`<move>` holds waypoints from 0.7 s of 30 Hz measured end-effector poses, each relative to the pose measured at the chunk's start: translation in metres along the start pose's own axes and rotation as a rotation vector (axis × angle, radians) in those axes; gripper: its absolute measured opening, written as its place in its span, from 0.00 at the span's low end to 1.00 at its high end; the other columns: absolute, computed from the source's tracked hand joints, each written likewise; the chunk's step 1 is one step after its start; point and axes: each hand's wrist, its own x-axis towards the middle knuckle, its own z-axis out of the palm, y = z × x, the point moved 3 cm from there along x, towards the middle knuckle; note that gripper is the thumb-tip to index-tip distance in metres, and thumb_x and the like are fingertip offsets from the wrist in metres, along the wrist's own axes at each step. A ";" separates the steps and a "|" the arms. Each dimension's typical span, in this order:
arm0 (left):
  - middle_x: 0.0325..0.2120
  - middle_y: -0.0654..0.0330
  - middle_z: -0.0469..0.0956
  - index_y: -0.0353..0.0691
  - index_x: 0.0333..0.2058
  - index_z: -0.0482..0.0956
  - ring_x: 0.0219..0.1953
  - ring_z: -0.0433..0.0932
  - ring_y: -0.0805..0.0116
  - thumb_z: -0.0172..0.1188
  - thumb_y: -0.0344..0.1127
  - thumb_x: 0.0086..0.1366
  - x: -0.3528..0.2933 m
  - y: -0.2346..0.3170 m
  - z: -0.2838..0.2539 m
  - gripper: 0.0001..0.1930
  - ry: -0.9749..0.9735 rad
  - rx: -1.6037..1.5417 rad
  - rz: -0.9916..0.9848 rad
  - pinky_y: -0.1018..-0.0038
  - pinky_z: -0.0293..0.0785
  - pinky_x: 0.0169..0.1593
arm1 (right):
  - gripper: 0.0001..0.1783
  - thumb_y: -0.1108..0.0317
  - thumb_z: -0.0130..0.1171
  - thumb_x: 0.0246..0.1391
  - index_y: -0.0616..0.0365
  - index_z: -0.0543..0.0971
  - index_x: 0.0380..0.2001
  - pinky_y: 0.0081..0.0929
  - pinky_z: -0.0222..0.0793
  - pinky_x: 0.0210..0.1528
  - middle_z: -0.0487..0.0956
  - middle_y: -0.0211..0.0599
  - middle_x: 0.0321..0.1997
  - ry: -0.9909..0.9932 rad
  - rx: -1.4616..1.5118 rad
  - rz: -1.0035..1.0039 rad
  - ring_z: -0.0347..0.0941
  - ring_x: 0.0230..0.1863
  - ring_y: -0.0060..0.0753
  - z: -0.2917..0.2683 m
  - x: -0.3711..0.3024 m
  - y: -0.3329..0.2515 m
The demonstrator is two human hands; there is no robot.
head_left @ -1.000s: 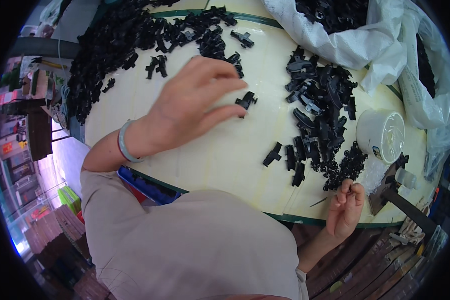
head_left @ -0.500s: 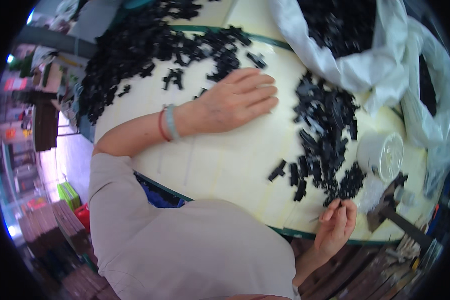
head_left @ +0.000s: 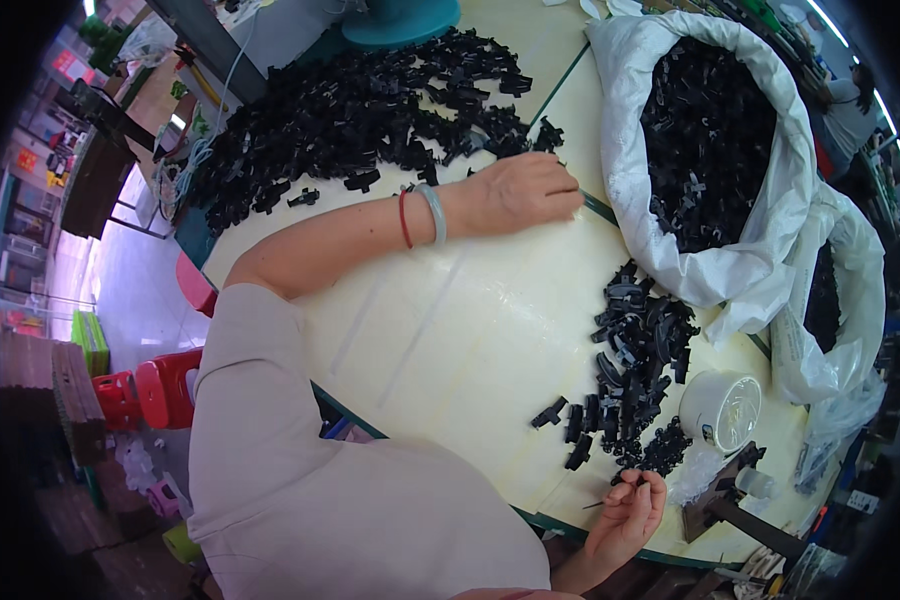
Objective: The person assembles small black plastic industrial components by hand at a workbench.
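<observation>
My left hand [head_left: 523, 196] reaches across the cream tabletop to the edge of a large heap of black plastic clips [head_left: 370, 115]. Its fingers are curled together, and their undersides are hidden. Low on the right, my right hand [head_left: 625, 520] is closed with fingertips pinched, and a thin dark stick-like tool [head_left: 593, 505] pokes out from it. Whether a small part is also in the pinch cannot be made out. Just beyond those fingertips lies a pile of tiny black parts [head_left: 667, 447], adjoining a column of larger black clips [head_left: 635, 340].
A white woven sack [head_left: 710, 275] full of black parts stands far right, beside a smaller white bag [head_left: 820, 375]. Near my right hand are a white round tub [head_left: 705, 410] and a dark metal fixture with a bar [head_left: 755, 525]. Red stools [head_left: 168, 390] stand left of the table.
The whole view has shifted, showing more of the sack. My left hand's fingers, stretched out before, are now curled beside the clip heap. My right hand keeps its pinch near the tiny parts.
</observation>
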 end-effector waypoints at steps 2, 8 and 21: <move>0.34 0.57 0.74 0.37 0.35 0.73 0.38 0.73 0.60 0.59 0.34 0.53 0.002 -0.015 0.004 0.11 0.015 0.017 -0.013 0.68 0.69 0.47 | 0.09 0.74 0.44 0.59 0.65 0.69 0.41 0.10 0.68 0.27 0.73 0.43 0.40 0.043 -0.009 0.002 0.69 0.28 0.18 0.005 -0.003 -0.003; 0.30 0.59 0.73 0.38 0.34 0.74 0.35 0.72 0.62 0.58 0.33 0.54 0.007 -0.040 0.004 0.09 0.029 0.167 -0.045 0.69 0.69 0.42 | 0.12 0.77 0.46 0.57 0.70 0.70 0.43 0.13 0.71 0.32 0.72 0.41 0.42 0.153 -0.036 0.000 0.71 0.30 0.23 0.006 -0.001 -0.008; 0.30 0.56 0.71 0.38 0.37 0.76 0.31 0.71 0.59 0.70 0.39 0.44 0.003 0.136 -0.028 0.21 -0.238 -0.572 -0.183 0.71 0.69 0.33 | 0.11 0.82 0.50 0.51 0.69 0.74 0.39 0.20 0.72 0.32 0.72 0.49 0.43 0.043 0.007 -0.044 0.74 0.31 0.29 0.001 -0.005 0.004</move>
